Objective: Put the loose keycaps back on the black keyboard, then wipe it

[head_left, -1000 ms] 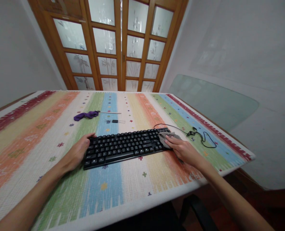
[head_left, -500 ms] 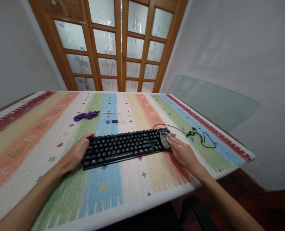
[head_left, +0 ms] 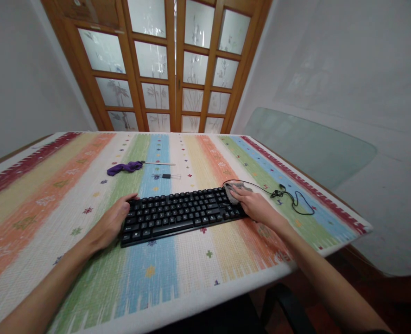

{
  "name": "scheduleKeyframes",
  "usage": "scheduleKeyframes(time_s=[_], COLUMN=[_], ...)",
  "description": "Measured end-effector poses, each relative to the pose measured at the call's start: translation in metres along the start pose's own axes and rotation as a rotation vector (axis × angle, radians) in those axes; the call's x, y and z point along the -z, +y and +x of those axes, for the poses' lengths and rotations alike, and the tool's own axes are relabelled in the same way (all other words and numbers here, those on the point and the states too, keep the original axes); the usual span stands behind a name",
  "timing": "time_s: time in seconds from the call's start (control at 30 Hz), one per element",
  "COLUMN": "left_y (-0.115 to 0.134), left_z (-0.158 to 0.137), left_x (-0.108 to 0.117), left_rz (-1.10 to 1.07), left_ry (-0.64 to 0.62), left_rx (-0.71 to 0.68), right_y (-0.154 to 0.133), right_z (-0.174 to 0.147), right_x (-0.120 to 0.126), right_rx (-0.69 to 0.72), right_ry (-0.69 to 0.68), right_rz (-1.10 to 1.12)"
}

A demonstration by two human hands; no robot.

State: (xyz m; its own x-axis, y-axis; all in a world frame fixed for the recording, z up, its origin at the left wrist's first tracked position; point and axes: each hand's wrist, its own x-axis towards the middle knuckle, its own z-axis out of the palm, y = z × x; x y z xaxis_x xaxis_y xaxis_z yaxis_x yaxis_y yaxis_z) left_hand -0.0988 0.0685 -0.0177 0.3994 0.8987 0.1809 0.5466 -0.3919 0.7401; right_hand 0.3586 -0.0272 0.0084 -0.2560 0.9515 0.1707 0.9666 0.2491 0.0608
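A black keyboard [head_left: 180,212] lies across the striped tablecloth [head_left: 191,260] in front of me. My left hand [head_left: 113,220] grips its left end, with the thumb along the far corner and the other fingers hidden beneath or behind the edge. Over the number pad at the right end, my right hand [head_left: 256,204] presses a grey cloth [head_left: 233,194] onto the keys, its fingers closed on the cloth. The black cable [head_left: 292,197] runs from the keyboard's far right side and lies loosely coiled on the cloth to the right.
Beyond the keyboard lie a purple cloth [head_left: 124,168], a thin stick [head_left: 159,163] and a small black keycap-puller-like tool with wire loops [head_left: 166,176]. A black chair armrest [head_left: 285,301] is below the table's near edge. A glass-paned wooden door [head_left: 175,88] stands behind.
My right hand has slid the grey cloth a little away from me and to the left, towards the keyboard's far edge. My left hand still holds the left end.
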Motion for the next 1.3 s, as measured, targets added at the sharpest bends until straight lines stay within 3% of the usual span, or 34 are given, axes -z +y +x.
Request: scheduleKeyframes(time_s=[0.3, 0.53, 0.7, 0.77, 0.87, 0.97, 1.07, 1.17, 1.3], left_y=[-0.001, -0.001, 0.0, 0.0, 0.001, 0.001, 0.001, 0.001, 0.002], left_z=[0.0, 0.001, 0.001, 0.002, 0.001, 0.001, 0.001, 0.0, 0.0], left_x=[0.0, 0.001, 0.0, 0.0, -0.001, -0.001, 0.0, 0.0, 0.0], left_rz=[-0.007, 0.003, 0.003, -0.006, -0.017, -0.021, -0.023, -0.017, -0.015], left_ry=[0.006, -0.003, 0.007, 0.015, 0.01, -0.002, -0.004, -0.011, -0.023], left_rx=[-0.015, -0.021, -0.021, -0.024, -0.014, 0.001, 0.01, 0.013, 0.006], right_y=[0.017, 0.007, 0.005, 0.003, -0.009, -0.032, -0.056, -0.069, -0.072], right_z=[-0.043, -0.073, -0.076, -0.07, -0.051, -0.02, 0.02, 0.055, 0.071], right_x=[-0.012, -0.012, 0.003, 0.014, 0.027, 0.031, 0.023, 0.012, 0.001], right_rx=[0.143, 0.14, 0.075, -0.007, -0.096, -0.05, 0.039, 0.125, 0.175], right_ry=[0.246, 0.311, 0.252, 0.252, 0.357, 0.392, 0.322, 0.149, 0.068], right_rz=[0.241, 0.27, 0.233, 0.226, 0.214, 0.231, 0.212, 0.127, 0.1])
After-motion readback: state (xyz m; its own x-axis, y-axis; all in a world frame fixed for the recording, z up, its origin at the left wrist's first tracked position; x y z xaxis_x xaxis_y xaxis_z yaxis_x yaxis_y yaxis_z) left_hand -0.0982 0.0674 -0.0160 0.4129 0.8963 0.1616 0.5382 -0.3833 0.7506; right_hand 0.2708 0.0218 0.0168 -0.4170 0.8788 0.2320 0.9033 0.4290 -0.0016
